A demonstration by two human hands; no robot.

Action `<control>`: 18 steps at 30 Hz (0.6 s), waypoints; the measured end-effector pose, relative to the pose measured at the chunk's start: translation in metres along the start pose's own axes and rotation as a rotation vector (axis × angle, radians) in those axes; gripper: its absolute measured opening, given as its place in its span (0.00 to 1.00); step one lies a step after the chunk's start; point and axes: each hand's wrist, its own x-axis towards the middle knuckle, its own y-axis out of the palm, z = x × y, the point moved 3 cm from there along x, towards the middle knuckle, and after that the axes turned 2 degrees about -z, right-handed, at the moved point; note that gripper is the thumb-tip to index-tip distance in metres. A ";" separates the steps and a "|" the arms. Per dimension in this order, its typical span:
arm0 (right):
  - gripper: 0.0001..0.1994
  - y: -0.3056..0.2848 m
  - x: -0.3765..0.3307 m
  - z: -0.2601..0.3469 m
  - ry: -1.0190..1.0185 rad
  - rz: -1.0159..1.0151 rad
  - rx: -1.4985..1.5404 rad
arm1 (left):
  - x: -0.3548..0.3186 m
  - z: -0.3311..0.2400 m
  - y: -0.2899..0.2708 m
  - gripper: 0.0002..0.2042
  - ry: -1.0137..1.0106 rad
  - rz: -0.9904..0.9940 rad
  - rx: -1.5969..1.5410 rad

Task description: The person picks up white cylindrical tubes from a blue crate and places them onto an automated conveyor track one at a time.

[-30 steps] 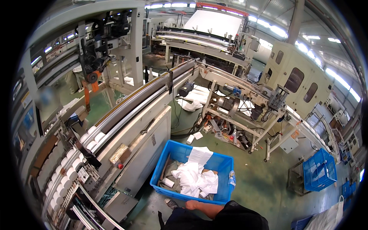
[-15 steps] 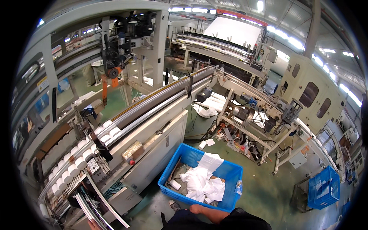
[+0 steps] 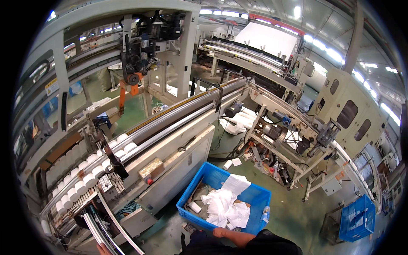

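Observation:
My left hand point(image 3: 102, 249) is at the bottom edge, cut off by the picture, its fingers against the curved metal rails point(image 3: 94, 231) at the machine's near end. Lower centre, my right hand point(image 3: 219, 232) is closed at the near rim of a blue plastic crate point(image 3: 259, 199); the fingertips are hidden. Crumpled white paper point(image 3: 225, 208) fills much of the crate, with a small white roll point(image 3: 194, 207) and a brownish sheet beside it. Rows of white paper rolls point(image 3: 80, 187) lie on the machine left of the crate.
A long conveyor point(image 3: 182, 111) runs away from the rolls. A wrapped block point(image 3: 151, 168) rests on the machine's ledge. Paper scraps point(image 3: 228, 164) lie on the green floor beyond the crate, near a bench frame point(image 3: 276, 148) with motors. Another blue crate point(image 3: 357, 219) stands at right.
The whole view has shifted, so the machines appear slightly further right and lower. Both hands stay in the same places, at the rails and the crate's rim.

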 end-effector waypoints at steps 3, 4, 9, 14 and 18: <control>0.19 -0.016 0.017 -0.006 0.014 0.009 -0.044 | -0.002 -0.007 0.003 0.31 0.015 0.010 -0.002; 0.19 -0.022 0.026 -0.007 0.008 0.011 -0.058 | -0.014 -0.030 -0.001 0.31 0.007 0.030 0.028; 0.19 -0.095 0.064 0.043 -0.004 -0.124 -0.026 | -0.012 -0.012 -0.006 0.30 0.006 -0.104 0.118; 0.11 -0.200 0.093 0.097 -0.219 -0.783 0.276 | -0.024 -0.060 0.002 0.28 -0.185 -0.073 0.052; 0.05 -0.315 0.092 0.179 -0.545 -0.984 0.393 | -0.025 -0.048 -0.002 0.22 -0.270 -0.252 0.195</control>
